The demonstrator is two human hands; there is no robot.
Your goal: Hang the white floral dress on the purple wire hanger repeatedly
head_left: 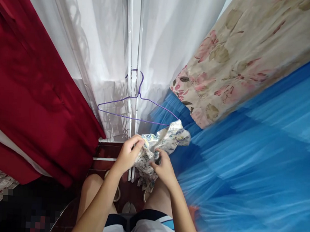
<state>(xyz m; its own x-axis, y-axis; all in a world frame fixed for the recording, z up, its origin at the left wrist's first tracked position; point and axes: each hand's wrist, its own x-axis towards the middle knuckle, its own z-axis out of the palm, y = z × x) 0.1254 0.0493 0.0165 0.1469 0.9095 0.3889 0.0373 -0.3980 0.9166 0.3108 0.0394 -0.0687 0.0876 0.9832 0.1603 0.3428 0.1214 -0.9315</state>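
A small white garment with a blue and yellow print (pixel 166 139) is bunched between both my hands at the middle of the view. My left hand (pixel 127 154) pinches its left edge with curled fingers. My right hand (pixel 163 167) grips its lower part. Just above it a purple wire hanger (pixel 134 104) hangs by its hook from a white vertical frame (pixel 133 58). The cloth's upper right corner lies against the hanger's right end; whether it is threaded on I cannot tell.
A dark red curtain (pixel 28 87) hangs at the left and white sheer curtains (pixel 96 39) at the back. Blue netting (pixel 246 163) and a floral cloth (pixel 248 48) fill the right. My bare knees and dark red floor (pixel 108 151) lie below.
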